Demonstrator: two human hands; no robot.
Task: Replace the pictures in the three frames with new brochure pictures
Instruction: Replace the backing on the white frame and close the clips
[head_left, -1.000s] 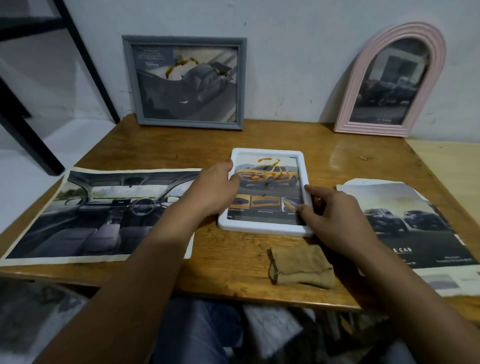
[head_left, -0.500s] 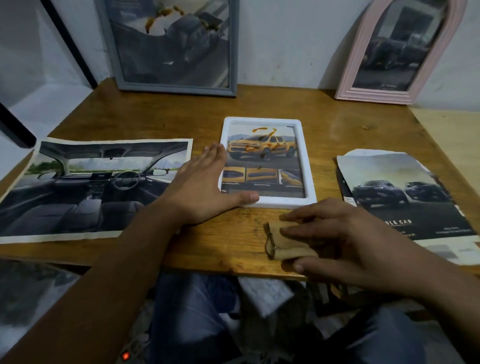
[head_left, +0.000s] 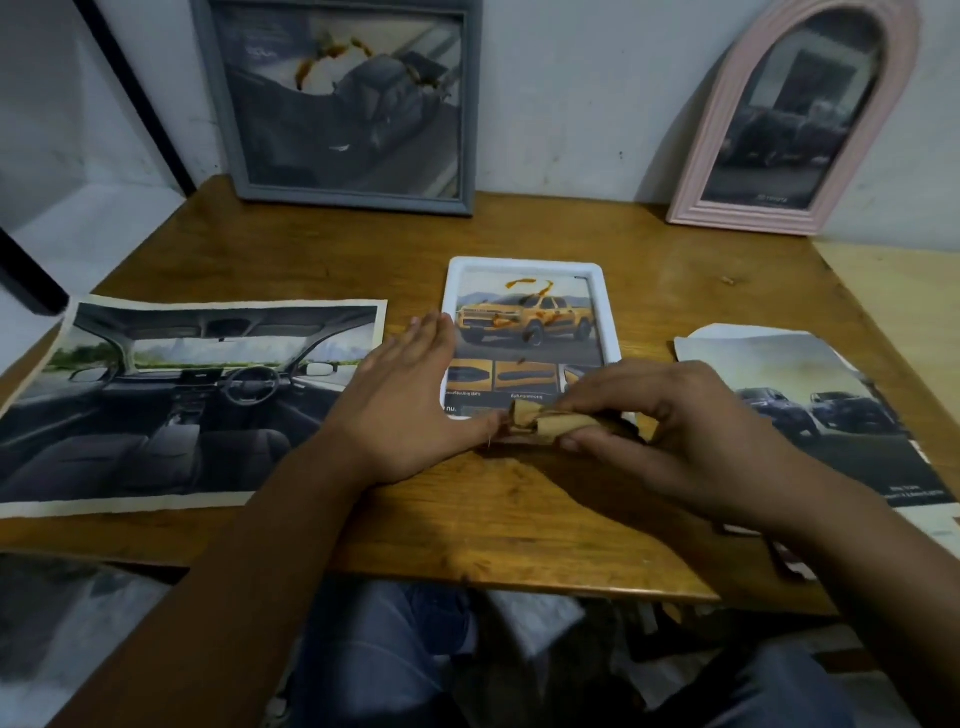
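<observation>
A white frame (head_left: 608, 312) lies flat at the table's middle, holding a yellow pickup picture with brown smears on the glass. My left hand (head_left: 410, 400) rests flat, fingers spread, against the frame's left edge. My right hand (head_left: 670, 431) pinches a folded tan cloth (head_left: 540, 421) over the frame's near edge. A grey frame (head_left: 353, 104) with a smeared picture and a pink arched frame (head_left: 795, 119) lean against the wall. A car-interior brochure picture (head_left: 171, 395) lies at left. A picture of dark trucks (head_left: 821, 410) lies at right.
The wooden table (head_left: 519, 519) ends at its front edge just below my forearms; my knees in jeans show beneath it. A black slanted bar (head_left: 140, 93) runs along the wall at far left. A lighter board (head_left: 893, 280) adjoins the table at the right.
My right hand left the white frame's lower right corner, took the tan cloth from the table and lifted it to the frame's near edge. My left hand slid down the frame's left side.
</observation>
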